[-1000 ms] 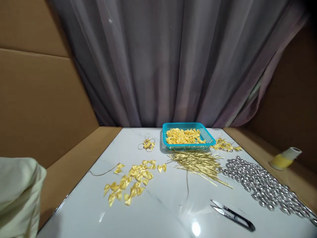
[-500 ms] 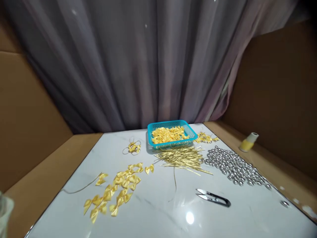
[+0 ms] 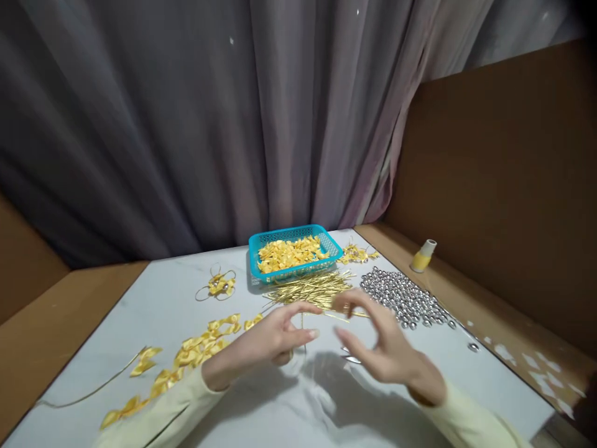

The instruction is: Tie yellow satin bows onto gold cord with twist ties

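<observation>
The head view gives me both of the person's hands over the middle of the white surface (image 3: 158, 305), facing one another with a gap between them. The left hand (image 3: 280, 336) has its thumb and forefinger parted, pointing right, with nothing seen between them. The right hand (image 3: 385, 348), a little blurred, curves in a wide C, thumb well away from the forefinger, and nothing shows in that opening either. Whether the curled fingers hide anything, I cannot tell.

The heap of gold strands (image 3: 310, 287) lies just past the fingertips on the far side, its nearer ends partly behind the right hand. The blades of the snips (image 3: 351, 356) peek out beneath the right thumb; the rest is covered.

Beyond the strands sits a blue basket (image 3: 330, 244) filled with yellow bows (image 3: 289, 254). Loose bows (image 3: 200, 350) trail along the left, some partly behind the left sleeve (image 3: 172, 415). A looped bow ornament (image 3: 221, 285) rests farther off at left. To the right of the strands spread the silver beads (image 3: 401, 295), with a small yellow-and-white bottle (image 3: 423, 256) beyond them.
</observation>
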Available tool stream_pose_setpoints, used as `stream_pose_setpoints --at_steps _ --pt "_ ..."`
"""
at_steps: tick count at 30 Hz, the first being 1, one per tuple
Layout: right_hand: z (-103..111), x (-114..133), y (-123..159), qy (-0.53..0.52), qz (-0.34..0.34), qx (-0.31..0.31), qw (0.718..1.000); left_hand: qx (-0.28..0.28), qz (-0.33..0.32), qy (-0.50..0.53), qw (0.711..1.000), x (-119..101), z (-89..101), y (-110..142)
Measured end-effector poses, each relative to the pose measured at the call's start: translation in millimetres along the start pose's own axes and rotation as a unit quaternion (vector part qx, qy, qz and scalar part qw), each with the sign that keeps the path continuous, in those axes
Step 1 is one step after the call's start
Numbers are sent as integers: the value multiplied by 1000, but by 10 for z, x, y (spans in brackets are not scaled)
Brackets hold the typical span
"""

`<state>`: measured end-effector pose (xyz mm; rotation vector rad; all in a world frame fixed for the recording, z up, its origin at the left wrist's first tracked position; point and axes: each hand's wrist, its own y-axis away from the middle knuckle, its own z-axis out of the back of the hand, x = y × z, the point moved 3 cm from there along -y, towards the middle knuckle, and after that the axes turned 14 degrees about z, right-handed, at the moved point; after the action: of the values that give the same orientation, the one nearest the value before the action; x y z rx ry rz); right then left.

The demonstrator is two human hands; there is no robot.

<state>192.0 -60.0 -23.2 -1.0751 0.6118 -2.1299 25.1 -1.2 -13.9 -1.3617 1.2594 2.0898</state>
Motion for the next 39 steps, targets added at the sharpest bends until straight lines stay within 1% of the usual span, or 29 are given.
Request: stream_pose_setpoints --at_steps 3,4,6,8,9,10,12,13,15,17,19,20,22,23,25,27,29,32,35,39 --pt "-141 -100 -15 -57 20 33 998 58 0 79 995 129 -91 -274" --pt "-183 -143 -9 -72 12 38 997 70 6 105 992 164 -100 -338" --pt "-258 -238 26 -107 -31 37 993 68 15 143 987 226 -108 -441" --pt "-331 -340 91 -172 -104 23 979 29 6 153 988 272 -116 -517" --pt "-375 -387 129 -223 -147 18 963 4 -3 149 989 290 -124 -545" --pt "-420 -429 166 -279 -189 12 941 -22 -13 140 990 305 -135 -566" --pt "-510 -486 227 -375 -260 7 890 -62 -24 113 991 328 -161 -591" --pt "-552 -500 248 -406 -285 12 868 -80 -27 98 992 334 -172 -596" --pt "-623 -504 270 -443 -315 35 839 -106 -23 73 991 337 -185 -594" --pt "-677 -484 277 -473 -326 60 816 -119 -14 60 991 329 -194 -582" --pt "-693 -464 271 -493 -319 65 806 -109 -7 61 992 315 -205 -568" --pt "-684 -461 266 -492 -313 64 810 -102 -7 64 993 308 -208 -563" --pt "-628 -472 255 -462 -298 61 833 -100 -3 59 993 303 -195 -560" --pt "-585 -485 249 -435 -289 61 851 -102 2 50 994 307 -182 -565" --pt "-481 -514 229 -357 -260 65 895 -102 15 21 994 330 -147 -586" --pt "-375 -543 204 -253 -221 63 940 -80 25 1 996 366 -118 -620" --pt "-302 -564 184 -164 -188 62 967 -48 33 1 998 408 -94 -656" --pt "-271 -584 176 -99 -178 59 977 -19 45 31 998 458 -59 -689" --pt "-274 -587 177 -76 -188 51 978 -5 56 58 997 470 -34 -689" --pt "-262 -584 172 -56 -192 37 979 3 87 84 993 447 -17 -666"
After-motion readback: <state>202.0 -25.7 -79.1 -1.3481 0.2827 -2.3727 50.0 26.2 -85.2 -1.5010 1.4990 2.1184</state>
